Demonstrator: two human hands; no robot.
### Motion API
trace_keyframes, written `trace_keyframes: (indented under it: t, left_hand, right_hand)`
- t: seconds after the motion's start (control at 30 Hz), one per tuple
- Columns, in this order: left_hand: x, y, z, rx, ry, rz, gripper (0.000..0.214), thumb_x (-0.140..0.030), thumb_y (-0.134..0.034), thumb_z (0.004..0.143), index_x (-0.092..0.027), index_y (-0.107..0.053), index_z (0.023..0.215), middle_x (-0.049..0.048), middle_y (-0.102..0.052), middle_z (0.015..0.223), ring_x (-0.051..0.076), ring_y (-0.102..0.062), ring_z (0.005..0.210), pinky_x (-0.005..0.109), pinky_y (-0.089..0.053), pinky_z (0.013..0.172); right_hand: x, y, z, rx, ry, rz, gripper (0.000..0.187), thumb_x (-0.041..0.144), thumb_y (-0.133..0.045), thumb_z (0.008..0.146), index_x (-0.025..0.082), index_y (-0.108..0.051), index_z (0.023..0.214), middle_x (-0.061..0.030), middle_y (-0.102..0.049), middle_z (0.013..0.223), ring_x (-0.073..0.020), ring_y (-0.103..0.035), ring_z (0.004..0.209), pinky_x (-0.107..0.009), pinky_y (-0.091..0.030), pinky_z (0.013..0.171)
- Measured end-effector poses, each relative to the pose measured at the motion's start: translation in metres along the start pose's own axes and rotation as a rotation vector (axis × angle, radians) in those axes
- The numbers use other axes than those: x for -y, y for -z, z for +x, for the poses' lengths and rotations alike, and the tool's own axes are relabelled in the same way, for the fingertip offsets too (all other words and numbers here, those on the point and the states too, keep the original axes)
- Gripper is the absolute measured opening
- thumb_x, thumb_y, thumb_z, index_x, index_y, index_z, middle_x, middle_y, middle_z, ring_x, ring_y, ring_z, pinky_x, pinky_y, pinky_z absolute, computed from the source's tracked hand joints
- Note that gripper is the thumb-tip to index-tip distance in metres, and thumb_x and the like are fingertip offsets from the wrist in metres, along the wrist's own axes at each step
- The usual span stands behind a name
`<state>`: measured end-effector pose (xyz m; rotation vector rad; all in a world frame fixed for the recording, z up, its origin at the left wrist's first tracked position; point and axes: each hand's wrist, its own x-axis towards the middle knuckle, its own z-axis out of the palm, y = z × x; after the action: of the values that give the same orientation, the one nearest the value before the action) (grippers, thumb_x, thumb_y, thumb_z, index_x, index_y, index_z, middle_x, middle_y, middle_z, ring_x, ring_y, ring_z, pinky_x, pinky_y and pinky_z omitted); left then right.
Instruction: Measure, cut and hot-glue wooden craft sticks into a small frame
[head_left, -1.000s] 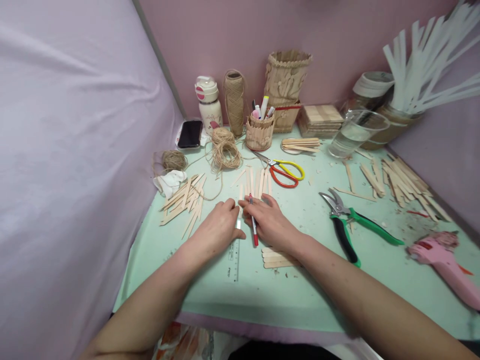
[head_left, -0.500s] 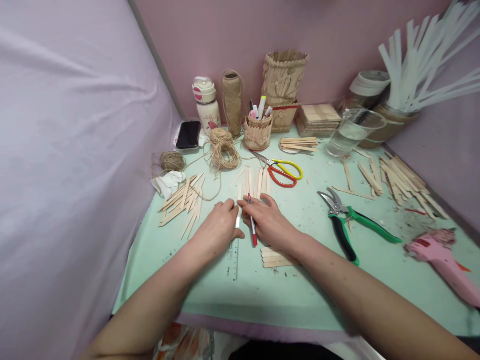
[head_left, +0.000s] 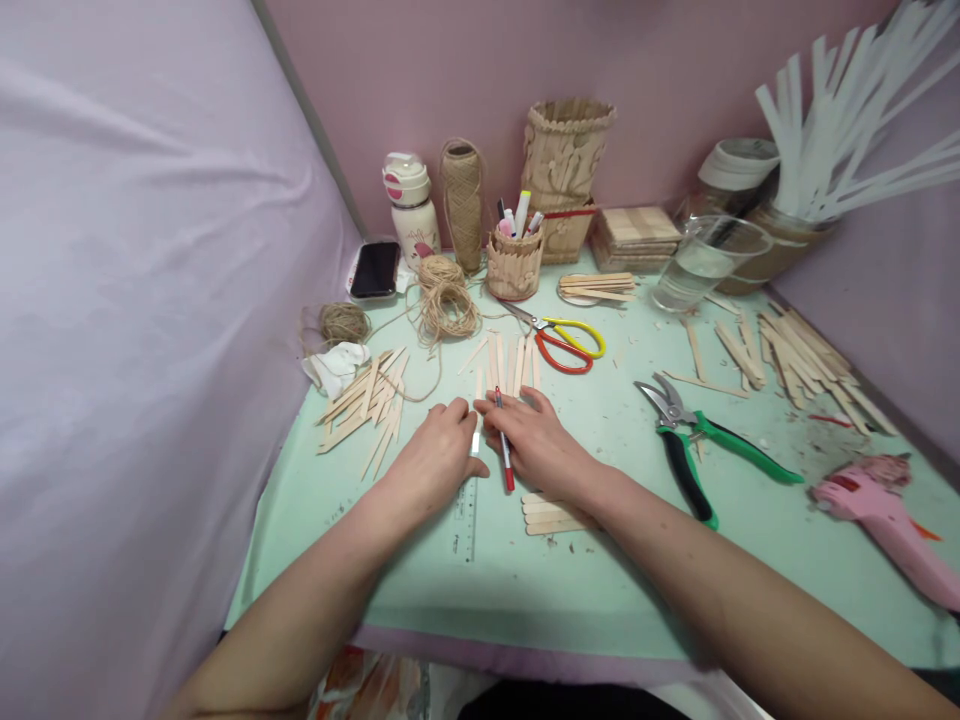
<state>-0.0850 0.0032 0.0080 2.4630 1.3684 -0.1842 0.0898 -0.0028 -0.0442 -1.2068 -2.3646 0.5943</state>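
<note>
My left hand (head_left: 442, 445) rests on the mat with its fingers curled and its thumb over a clear plastic ruler (head_left: 465, 520), which sticks out below the palm. Close beside it, my right hand (head_left: 529, 430) has a red-capped pen (head_left: 505, 440) tucked between its fingers, lying across their backs. The fingertips of both hands nearly meet at a thin wooden stick (head_left: 479, 382), and what they pinch there is partly hidden. Several craft sticks (head_left: 517, 360) stand in a row just beyond the right fingers. Under the right wrist lie round-ended craft sticks (head_left: 551, 515) side by side.
Scissors (head_left: 566, 345) lie behind the hands, and green-handled pruning shears (head_left: 686, 430) to the right. A pink glue gun (head_left: 885, 520) is at the far right. Loose sticks (head_left: 367, 400) and twine (head_left: 446, 305) are on the left. A water cup (head_left: 697, 270) stands back right.
The view has shifted very slightly. Both hands, the pen and the ruler keep the same positions.
</note>
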Motion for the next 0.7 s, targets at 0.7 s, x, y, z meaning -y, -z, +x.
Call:
trace_keyframes:
  t: [0.7]
  left_hand:
    - [0.000, -0.016, -0.008, -0.070, 0.008, 0.065, 0.045, -0.033, -0.070, 0.087, -0.013, -0.054, 0.125, 0.0122, -0.056, 0.117, 0.028, -0.051, 0.103, 0.040, -0.044, 0.091]
  right_hand:
    - [0.001, 0.000, 0.001, -0.006, -0.006, 0.012, 0.032, 0.012, -0.043, 0.096, 0.018, -0.054, 0.126, -0.0124, -0.069, 0.120, -0.0230, -0.048, 0.136, -0.054, -0.022, 0.114]
